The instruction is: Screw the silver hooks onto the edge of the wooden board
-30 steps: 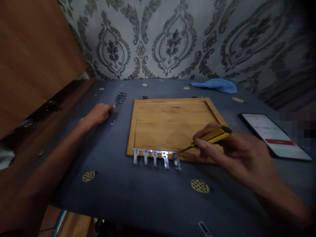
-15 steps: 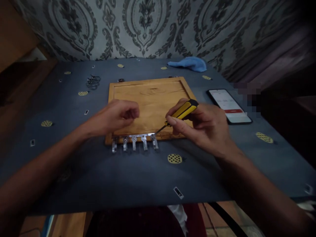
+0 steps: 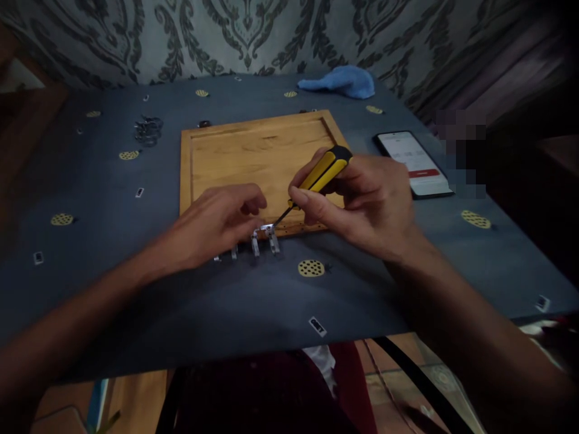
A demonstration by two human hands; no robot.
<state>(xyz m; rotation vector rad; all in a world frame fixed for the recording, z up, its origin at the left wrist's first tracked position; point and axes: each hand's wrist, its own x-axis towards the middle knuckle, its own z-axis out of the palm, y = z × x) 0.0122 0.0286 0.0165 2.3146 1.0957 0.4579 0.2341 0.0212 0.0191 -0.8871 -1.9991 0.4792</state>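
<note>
A wooden board with a raised frame (image 3: 253,147) lies on the table. Along its near edge runs a strip of shiny metal hooks (image 3: 274,241), partly covered by my left hand (image 3: 221,220). That hand is loosely curled, with a gap between thumb and index finger, and its thumb tip is at the strip; whether it presses on it I cannot tell. My right hand (image 3: 371,205) is closed round a yellow and black screwdriver (image 3: 323,172). The screwdriver slants down to the left, its tip at the rightmost hook. Small dark holes dot the board's edge right of the strip.
Beyond the board lies a blue cloth (image 3: 348,82). A phone with a lit screen (image 3: 414,163) rests to the right. At the far left is a small pile of metal rings or hooks (image 3: 148,130). A patterned dark cloth (image 3: 203,319) covers the table; a patterned curtain hangs behind.
My left hand has come down and right, over the left hooks of the strip. The screwdriver stays at the rightmost hook. The whole view has shifted slightly.
</note>
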